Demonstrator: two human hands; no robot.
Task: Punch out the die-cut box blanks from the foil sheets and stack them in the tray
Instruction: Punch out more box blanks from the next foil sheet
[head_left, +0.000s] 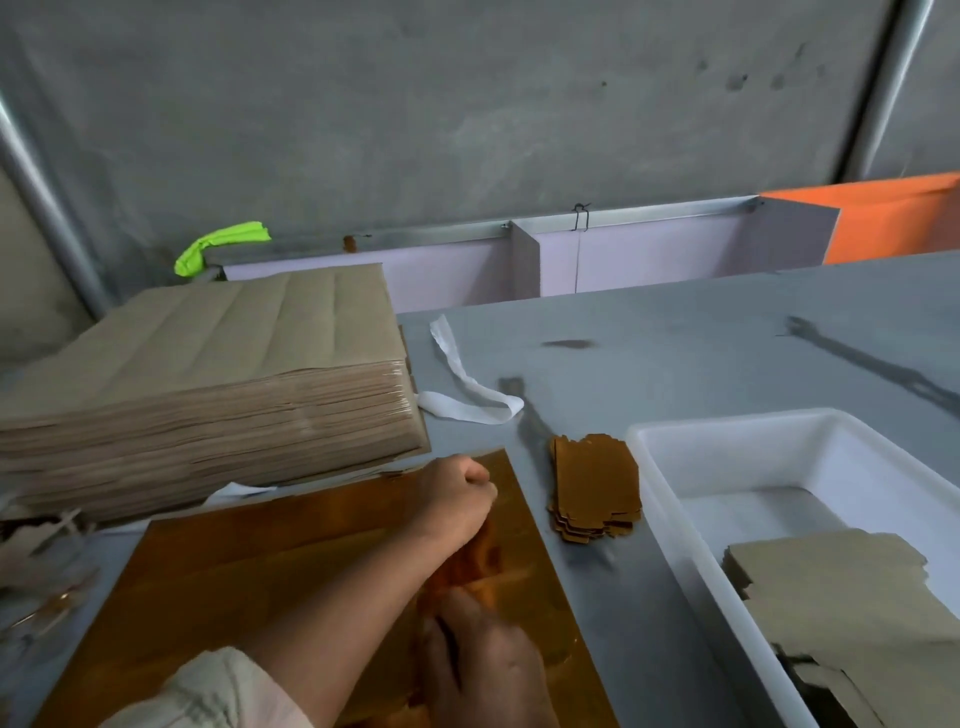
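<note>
The left hand (457, 499) has its fingers curled into a fist, holding nothing, and pushes down on the gold foil sheet (260, 571) near its far right edge. The right hand (483, 665) rests on the sheet closer in, its fingers too blurry to tell. The pile of punched blanks (595, 488) sits just right of the fist, with the white tray (660, 478) beyond it.

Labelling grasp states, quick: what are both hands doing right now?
Left hand: closed fist on the foil sheet, holding nothing visible.
Right hand: blurred at the sheet's edge; cannot tell.
</note>
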